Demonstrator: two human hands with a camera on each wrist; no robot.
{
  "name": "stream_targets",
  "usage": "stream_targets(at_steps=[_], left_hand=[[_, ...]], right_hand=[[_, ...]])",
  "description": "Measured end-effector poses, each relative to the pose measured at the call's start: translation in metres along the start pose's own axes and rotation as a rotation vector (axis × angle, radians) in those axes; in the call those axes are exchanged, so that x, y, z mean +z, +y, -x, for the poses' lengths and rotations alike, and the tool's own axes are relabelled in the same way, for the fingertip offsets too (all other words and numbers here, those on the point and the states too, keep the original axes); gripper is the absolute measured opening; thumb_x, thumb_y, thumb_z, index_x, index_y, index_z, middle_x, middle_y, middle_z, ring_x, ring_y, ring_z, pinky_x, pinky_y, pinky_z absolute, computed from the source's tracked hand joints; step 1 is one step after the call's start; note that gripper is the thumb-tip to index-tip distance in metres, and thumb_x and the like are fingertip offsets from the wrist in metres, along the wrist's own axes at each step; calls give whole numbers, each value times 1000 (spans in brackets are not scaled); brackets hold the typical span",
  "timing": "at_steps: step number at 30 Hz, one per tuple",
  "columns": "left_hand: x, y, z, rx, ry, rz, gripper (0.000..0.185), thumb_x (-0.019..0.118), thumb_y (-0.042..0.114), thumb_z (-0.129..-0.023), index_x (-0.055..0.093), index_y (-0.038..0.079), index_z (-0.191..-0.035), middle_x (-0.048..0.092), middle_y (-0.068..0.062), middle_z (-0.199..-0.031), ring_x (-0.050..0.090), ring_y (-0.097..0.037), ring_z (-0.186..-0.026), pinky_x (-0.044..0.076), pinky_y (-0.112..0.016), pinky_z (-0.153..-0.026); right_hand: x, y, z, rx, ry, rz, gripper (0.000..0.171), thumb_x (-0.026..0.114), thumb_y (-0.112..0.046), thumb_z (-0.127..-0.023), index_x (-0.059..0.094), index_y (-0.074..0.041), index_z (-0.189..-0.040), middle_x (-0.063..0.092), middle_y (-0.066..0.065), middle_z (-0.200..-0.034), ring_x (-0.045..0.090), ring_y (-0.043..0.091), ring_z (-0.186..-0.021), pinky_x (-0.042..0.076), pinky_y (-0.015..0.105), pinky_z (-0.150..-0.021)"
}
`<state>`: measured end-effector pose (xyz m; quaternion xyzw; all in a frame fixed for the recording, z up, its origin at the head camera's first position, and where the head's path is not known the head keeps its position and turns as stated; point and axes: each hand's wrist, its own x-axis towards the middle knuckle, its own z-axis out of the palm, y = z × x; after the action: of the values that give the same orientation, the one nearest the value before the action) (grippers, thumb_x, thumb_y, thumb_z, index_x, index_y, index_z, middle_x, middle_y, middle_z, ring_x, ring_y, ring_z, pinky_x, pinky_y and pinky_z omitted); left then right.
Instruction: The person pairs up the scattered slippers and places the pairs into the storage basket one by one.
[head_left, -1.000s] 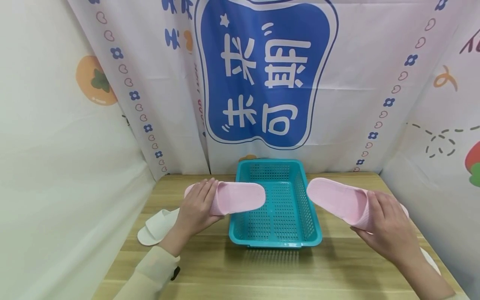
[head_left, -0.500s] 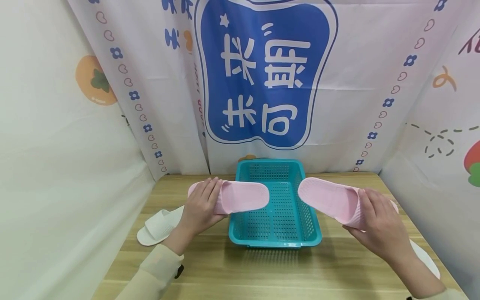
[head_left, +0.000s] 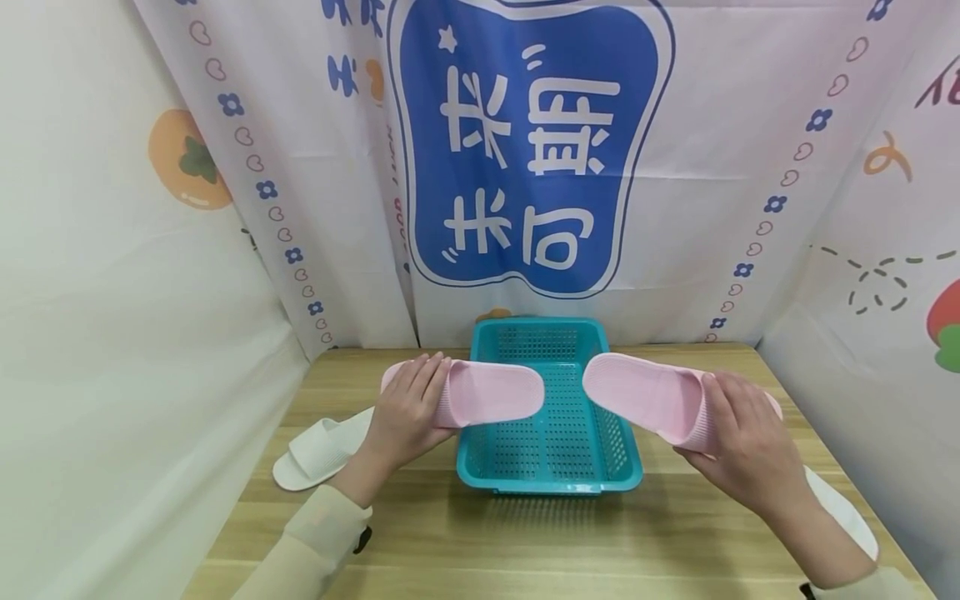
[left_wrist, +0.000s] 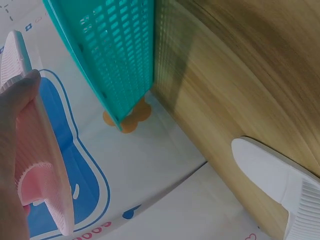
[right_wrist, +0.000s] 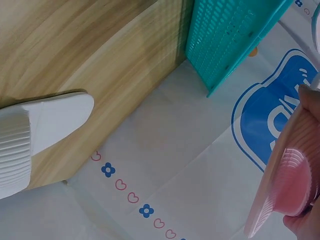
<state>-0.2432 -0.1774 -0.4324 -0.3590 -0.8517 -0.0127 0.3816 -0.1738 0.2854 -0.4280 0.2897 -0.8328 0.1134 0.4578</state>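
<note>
My left hand [head_left: 408, 410] grips a pink slipper [head_left: 498, 392] by its strap end, with the sole reaching over the left part of a teal basket [head_left: 547, 487]. On the other side my right hand [head_left: 750, 437] holds a second pink slipper [head_left: 637, 390], its tip above the basket's right rim. Both slippers are raised off the table, and their tips point toward each other with a gap between. In each wrist view the thumb lies along the sole of the held slipper. The basket has perforated walls, and no object shows inside it.
A white slipper [head_left: 318, 454] lies on the wooden table [head_left: 525, 558] at the left, partly behind my left arm. Another white slipper [right_wrist: 55, 122] rests near the right edge, mostly hidden by my right arm in the head view. Printed cloth [head_left: 705, 208] hangs behind the table.
My right hand has moved left with its pink slipper, toward the basket. My left hand has shifted slightly right with the other, so the two tips are closer. More of the right white slipper shows.
</note>
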Motion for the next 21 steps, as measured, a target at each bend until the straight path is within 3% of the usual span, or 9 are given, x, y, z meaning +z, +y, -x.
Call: stream_targets(at_steps=[6,12,21], left_hand=[[0,2,-2,7,-3,-7,106,87,54,-61,46,-3,-139,52,-21,-137,49,-38,-125,37,-50,-107],[2,3,-5,19,21,14,106,88,53,-59,46,-3,-139,52,-21,-136,50,-39,-123,38,-50,-106],[3,6,-8,26,19,18,109,89,53,-57,45,-3,-140,51,-21,-137,49,-38,-125,36,-49,-107]], right_hand=[[3,-3,-2,-4,-15,-11,84,45,-61,-89,50,13,-128,54,31,-118,50,49,-105,38,59,-91],[5,-5,-2,-13,-24,-14,83,44,-61,-90,49,12,-129,54,31,-119,50,49,-106,39,59,-90],[8,-7,-4,-30,-39,-16,84,44,-61,-91,48,13,-131,53,31,-121,49,49,-108,34,51,-105]])
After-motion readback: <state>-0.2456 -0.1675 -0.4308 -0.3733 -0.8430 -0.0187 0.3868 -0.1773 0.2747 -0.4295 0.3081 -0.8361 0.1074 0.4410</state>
